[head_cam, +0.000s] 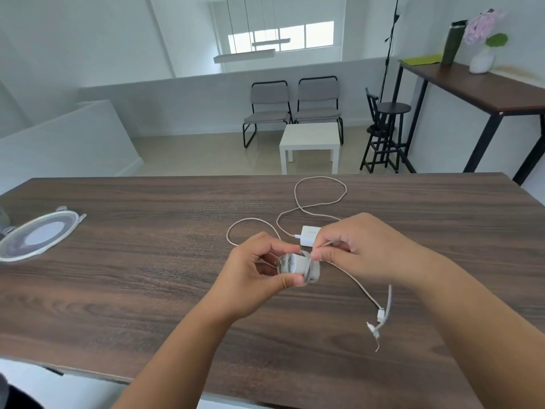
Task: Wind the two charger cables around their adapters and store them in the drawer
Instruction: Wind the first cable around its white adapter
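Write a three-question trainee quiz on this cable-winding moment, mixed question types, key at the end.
1. True or false: the second adapter lies on the table with its cable wound around it.
2. Which hand holds the adapter being wound? A) left hand B) right hand C) neither
3. Fill in: the right hand pinches the ____ of the first charger, whose free end dangles near the table's front right.

Key
1. False: that cable lies in loose loops on the table.
2. A
3. cable
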Demonstrator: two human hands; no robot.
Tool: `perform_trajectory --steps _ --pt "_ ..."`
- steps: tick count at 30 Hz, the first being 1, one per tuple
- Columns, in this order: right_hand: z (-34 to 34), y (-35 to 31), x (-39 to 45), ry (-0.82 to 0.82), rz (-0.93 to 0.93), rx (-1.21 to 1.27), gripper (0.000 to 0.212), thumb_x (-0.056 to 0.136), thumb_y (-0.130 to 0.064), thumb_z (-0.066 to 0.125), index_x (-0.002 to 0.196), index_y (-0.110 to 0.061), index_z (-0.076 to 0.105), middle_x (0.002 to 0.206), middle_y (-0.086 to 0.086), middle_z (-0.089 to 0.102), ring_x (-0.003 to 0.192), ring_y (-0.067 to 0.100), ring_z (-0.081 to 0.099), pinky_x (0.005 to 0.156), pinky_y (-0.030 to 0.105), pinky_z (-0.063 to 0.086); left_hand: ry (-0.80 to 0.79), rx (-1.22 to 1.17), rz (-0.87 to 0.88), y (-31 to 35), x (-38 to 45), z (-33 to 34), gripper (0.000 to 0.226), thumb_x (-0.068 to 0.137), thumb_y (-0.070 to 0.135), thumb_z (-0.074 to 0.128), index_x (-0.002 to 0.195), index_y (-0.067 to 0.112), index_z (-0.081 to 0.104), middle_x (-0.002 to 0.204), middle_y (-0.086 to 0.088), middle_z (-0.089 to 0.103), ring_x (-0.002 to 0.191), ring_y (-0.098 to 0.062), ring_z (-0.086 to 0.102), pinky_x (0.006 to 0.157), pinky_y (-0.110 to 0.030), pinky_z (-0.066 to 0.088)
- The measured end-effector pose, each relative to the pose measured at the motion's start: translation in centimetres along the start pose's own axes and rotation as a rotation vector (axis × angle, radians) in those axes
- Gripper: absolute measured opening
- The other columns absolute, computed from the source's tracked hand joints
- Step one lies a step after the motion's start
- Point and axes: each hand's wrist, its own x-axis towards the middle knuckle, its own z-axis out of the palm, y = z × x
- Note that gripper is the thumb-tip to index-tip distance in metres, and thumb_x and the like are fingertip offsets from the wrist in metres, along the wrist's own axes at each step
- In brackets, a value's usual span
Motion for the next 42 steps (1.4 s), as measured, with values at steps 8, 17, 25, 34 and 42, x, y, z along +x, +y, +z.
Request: perform_trajectory --steps 8,17,25,34,42 --pt "2.4 3.1 0.5 0.071 -0.113 -0.039 0.028 0.096 -0.049 0.040 0.085 -0.030 0.057 0.069 -0.008 0.060 0.064 0.012 0.053 0.061 0.031 0.045 -0.139 -0.201 -0.045 0.7 -0.7 -0.4 0.038 0.062 0.023 0.087 0.098 0.024 0.074 0.088 0.004 0.067 0.084 -0.017 0.062 0.075 -0.030 0.051" --pt "8.0 2.1 0.1 0.198 0.055 0.565 0.022 0.083 -0.008 0.056 0.090 -0.024 0.069 0.084 -0.006 0.070 0.078 0.006 0.060 0.072 0.024 0.048 -0.007 -0.587 -0.083 0.5 -0.3 1.1 0.047 0.056 0.034 0.092 0.098 0.021 0.076 0.090 0.000 0.072 0.083 -0.012 0.067 0.069 -0.026 0.055" --pt "9.1 1.0 0.5 0.268 0.187 0.364 0.021 0.096 -0.024 0.049 0.079 -0.024 0.062 0.055 -0.011 0.054 0.053 0.011 0.049 0.059 0.033 0.043 0.385 -0.830 -0.245 0.7 0.5 3.6 0.024 0.075 0.013 0.064 0.099 0.011 0.069 0.084 -0.001 0.076 0.069 -0.011 0.070 0.057 -0.020 0.056" --pt "8.8 -0.7 -0.7 0.165 0.178 0.068 0.025 0.093 -0.030 0.035 0.097 -0.020 0.057 0.090 0.006 0.069 0.087 0.032 0.061 0.072 0.039 0.048 0.546 -0.817 -0.251 0.0 1.3 3.9 0.035 0.077 0.019 0.066 0.111 0.012 0.067 0.095 -0.004 0.072 0.075 -0.010 0.069 0.065 -0.020 0.057" --pt "4.7 -1.8 -1.1 0.051 0.053 -0.024 0.028 0.093 -0.038 0.037 0.093 -0.025 0.062 0.083 -0.002 0.069 0.083 0.025 0.062 0.074 0.039 0.049 0.463 -0.217 -0.119 -2.3 0.7 2.8 0.032 0.076 0.027 0.079 0.107 0.026 0.073 0.096 -0.012 0.070 0.080 -0.014 0.064 0.077 -0.032 0.055"
